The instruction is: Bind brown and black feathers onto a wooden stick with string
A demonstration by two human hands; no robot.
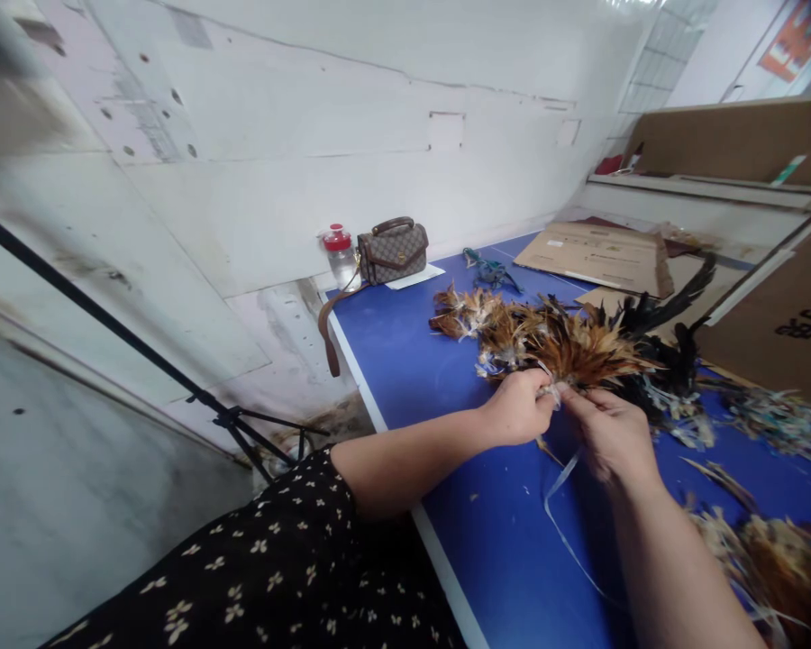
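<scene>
Both my hands meet at the tied base of a bunch of brown feathers (598, 351) above the blue table. My left hand (519, 407) is closed on the bunch's base from the left. From the right, my right hand (612, 433) pinches at the same spot, its fingertips close to the left ones. A thin pale plastic ribbon (560, 505) hangs from there and trails over the tabletop. Which fingers hold the ribbon I cannot make out. Behind the bunch lie more brown feather bunches (469, 314) and black feathers (676, 302).
On the blue table (385, 351), a brown handbag (396, 251) and a red-lidded bottle (340, 257) stand at the far left corner. Flattened cardboard (595, 257) lies at the back right. More feathers (784, 559) lie near my right forearm. A black tripod (223, 415) stands left.
</scene>
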